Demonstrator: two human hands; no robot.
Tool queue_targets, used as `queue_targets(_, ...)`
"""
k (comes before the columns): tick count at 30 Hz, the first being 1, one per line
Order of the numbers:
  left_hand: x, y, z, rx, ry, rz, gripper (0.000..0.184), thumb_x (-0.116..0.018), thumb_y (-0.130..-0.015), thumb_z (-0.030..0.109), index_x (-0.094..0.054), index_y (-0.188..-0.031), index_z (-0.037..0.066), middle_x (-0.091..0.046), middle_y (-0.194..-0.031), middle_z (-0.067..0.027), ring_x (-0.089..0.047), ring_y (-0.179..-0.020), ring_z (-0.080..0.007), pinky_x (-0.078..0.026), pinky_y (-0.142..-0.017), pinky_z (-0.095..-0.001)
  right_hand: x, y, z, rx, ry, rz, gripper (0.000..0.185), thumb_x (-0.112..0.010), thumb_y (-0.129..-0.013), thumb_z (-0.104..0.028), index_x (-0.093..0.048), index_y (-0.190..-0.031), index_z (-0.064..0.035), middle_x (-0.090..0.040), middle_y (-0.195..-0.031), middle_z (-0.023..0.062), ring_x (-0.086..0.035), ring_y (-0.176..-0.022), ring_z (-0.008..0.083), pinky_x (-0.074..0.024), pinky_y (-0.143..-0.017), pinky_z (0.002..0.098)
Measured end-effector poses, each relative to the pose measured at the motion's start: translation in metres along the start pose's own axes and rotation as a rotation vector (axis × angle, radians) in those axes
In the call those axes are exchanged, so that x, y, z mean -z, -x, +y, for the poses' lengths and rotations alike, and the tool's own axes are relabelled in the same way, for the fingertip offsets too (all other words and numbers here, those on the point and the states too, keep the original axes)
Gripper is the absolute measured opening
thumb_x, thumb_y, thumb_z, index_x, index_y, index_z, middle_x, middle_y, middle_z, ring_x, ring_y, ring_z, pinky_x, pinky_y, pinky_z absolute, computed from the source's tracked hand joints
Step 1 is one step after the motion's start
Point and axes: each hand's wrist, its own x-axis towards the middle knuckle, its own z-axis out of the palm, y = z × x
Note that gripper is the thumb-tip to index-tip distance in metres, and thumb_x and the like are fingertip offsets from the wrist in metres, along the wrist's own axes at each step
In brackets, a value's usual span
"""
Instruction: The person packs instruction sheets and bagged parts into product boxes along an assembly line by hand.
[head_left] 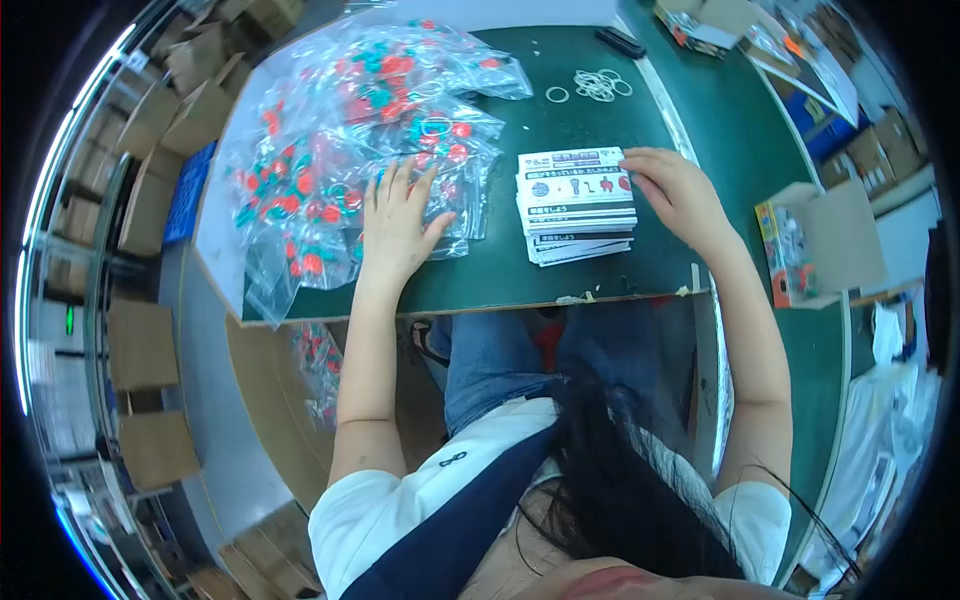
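My left hand [400,222] lies with fingers spread on the near right part of a pile of clear plastic bags [330,190], which hold small red and green pieces. At the right, my right hand [675,195] touches the upper right corner of a stack of printed paper sheets [577,210]. Its fingers are stretched out and fairly close together, and the thumb lies by the stack's right edge. Pictures and dark text bars mark the top sheet, and the lower sheets fan out toward me.
White rubber bands [600,86] and a black oblong object [620,42] lie at the back of the green table [520,280]. An opened printed box [790,245] stands at the right. Cardboard boxes [145,345] line the left. Below the table edge is another bag [318,370].
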Motion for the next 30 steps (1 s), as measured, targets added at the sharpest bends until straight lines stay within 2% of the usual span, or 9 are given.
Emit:
queue_targets(4,0.015,0.031,-0.01,0.054,-0.137,0.003,0.049,-0.06,-0.076,0.029,-0.047,-0.12,0.01,-0.039,-0.128,-0.0148,-0.033,-0.12,-0.0321,-0.026,-0.098,-0.0448,-0.015,0.008,0.003,0.229,0.083,0.12,0.043,-0.048,-0.075,0.003,-0.048,-0.116,-0.0105,-0.044,-0.126,0.0083,-0.04,-0.117,0.0257,-0.0306,-0.099,0.0385)
queue_targets(7,0.023,0.047,-0.029,0.24,-0.015,0.259,0.044,-0.061,-0.075,0.028,-0.051,-0.114,0.009,-0.047,-0.119,-0.0138,-0.04,-0.114,-0.0314,-0.031,-0.093,-0.0435,-0.019,0.01,-0.005,0.345,0.223,0.201,0.042,-0.046,-0.075,0.005,-0.05,-0.114,-0.0093,-0.048,-0.122,0.007,-0.042,-0.115,0.0261,-0.0339,-0.097,0.0374)
queue_targets(12,0.021,0.031,-0.041,0.068,0.057,0.136,0.039,-0.062,-0.074,0.025,-0.054,-0.109,0.008,-0.051,-0.112,-0.0123,-0.045,-0.108,-0.0291,-0.034,-0.089,-0.0425,-0.027,0.005,-0.004,0.424,0.328,0.176,0.041,-0.045,-0.075,0.005,-0.051,-0.113,-0.0086,-0.049,-0.12,0.0087,-0.044,-0.113,0.0284,-0.0359,-0.095,0.0362)
queue_targets(16,0.009,-0.033,-0.035,-0.151,0.092,-0.08,0.039,-0.066,-0.07,0.023,-0.056,-0.103,0.007,-0.054,-0.107,-0.0106,-0.049,-0.101,-0.0278,-0.032,-0.09,-0.042,-0.032,0.005,0.005,0.215,0.024,0.289,0.037,-0.049,-0.078,0.0,-0.051,-0.113,-0.0087,-0.054,-0.112,0.0118,-0.05,-0.105,0.0266,-0.0388,-0.09,0.0341)
queue_targets(18,-0.004,-0.057,-0.029,-0.249,0.082,-0.178,0.039,-0.067,-0.067,0.023,-0.057,-0.101,0.006,-0.057,-0.101,-0.0113,-0.053,-0.094,-0.029,-0.032,-0.091,-0.04,-0.035,0.001,0.005,-0.161,-0.366,0.223,0.032,-0.054,-0.079,-0.009,-0.053,-0.111,-0.0066,-0.057,-0.105,0.0115,-0.054,-0.098,0.0232,-0.0407,-0.085,0.0316)
queue_targets(21,-0.027,-0.091,-0.028,-0.244,-0.151,-0.635,0.041,-0.067,-0.068,0.029,-0.057,-0.103,0.01,-0.061,-0.092,-0.0066,-0.055,-0.092,-0.0274,-0.03,-0.09,-0.0483,-0.026,-0.011,-0.01,-0.459,-0.462,0.172,0.031,-0.06,-0.079,-0.02,-0.055,-0.104,-0.0042,-0.06,-0.091,0.009,-0.056,-0.086,0.0179,-0.0427,-0.076,0.028)
queue_targets(26,-0.018,-0.104,-0.032,-0.291,0.067,-0.534,0.035,-0.065,-0.071,0.03,-0.059,-0.096,0.007,-0.062,-0.081,-0.0095,-0.057,-0.082,-0.0269,-0.034,-0.086,-0.0413,-0.034,-0.035,0.009,-0.565,-0.246,-0.072,0.03,-0.063,-0.077,-0.03,-0.058,-0.089,-0.003,-0.056,-0.067,0.0024,-0.052,-0.062,0.0116,-0.0409,-0.055,0.0238)
queue_targets(28,-0.004,-0.107,-0.038,0.037,0.509,-0.574,0.031,-0.061,-0.075,0.031,-0.061,-0.09,0.004,-0.062,-0.08,-0.0104,-0.057,-0.077,-0.021,-0.039,-0.077,-0.0346,-0.041,-0.039,0.023,-0.574,-0.325,-0.071,0.028,-0.063,-0.077,-0.03,-0.059,-0.086,-0.0033,-0.054,-0.064,0.0012,-0.049,-0.059,0.0106,-0.0389,-0.052,0.0237)
queue_targets(30,0.008,-0.103,-0.043,0.078,0.616,-0.461,0.03,-0.059,-0.077,0.032,-0.061,-0.088,0.003,-0.063,-0.08,-0.0101,-0.057,-0.075,-0.0193,-0.04,-0.073,-0.0336,-0.045,-0.039,0.034,-0.56,-0.494,-0.069,0.025,-0.062,-0.079,-0.028,-0.059,-0.08,-0.004,-0.049,-0.058,-0.0011,-0.043,-0.053,0.0086,-0.035,-0.047,0.0234)
